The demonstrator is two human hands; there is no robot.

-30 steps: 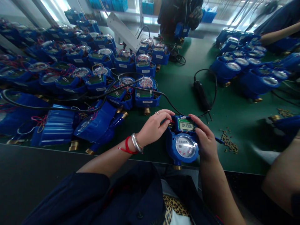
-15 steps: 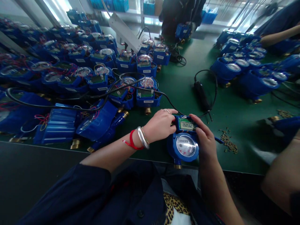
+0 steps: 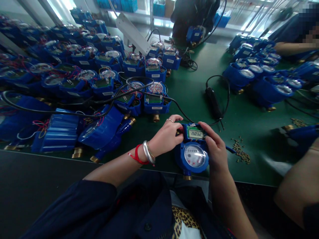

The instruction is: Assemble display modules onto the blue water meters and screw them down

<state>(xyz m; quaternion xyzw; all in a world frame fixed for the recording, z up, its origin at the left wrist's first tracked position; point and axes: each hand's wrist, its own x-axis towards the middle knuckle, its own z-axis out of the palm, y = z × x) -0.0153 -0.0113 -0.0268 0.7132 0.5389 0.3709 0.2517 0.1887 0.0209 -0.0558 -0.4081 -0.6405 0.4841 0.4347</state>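
A blue water meter (image 3: pixel 178 157) with a round clear dial (image 3: pixel 195 155) lies in front of me at the table's near edge. In its upper housing sits a green circuit board with a lit digital display (image 3: pixel 195 133). My left hand (image 3: pixel 164 139) is at the housing's left side, thumb and fingers pinched together over something small and reddish that I cannot make out. My right hand (image 3: pixel 217 147) grips the meter's right side, its thumb beside the display and its index finger along the top edge. A brass pipe end (image 3: pixel 187 177) points toward me.
Rows of blue meters (image 3: pixel 107 81) with loose wires fill the left; more meters (image 3: pixel 243 74) stand at the right. A black corded screwdriver (image 3: pixel 213 103) lies ahead, small brass screws (image 3: pixel 240 151) to the right. A black cable (image 3: pixel 174 101) crosses the table. Other people work nearby.
The view has shifted slightly, and my hands and the meter appear a little further left. My left index finger has lifted slightly. The display now shows different digits.
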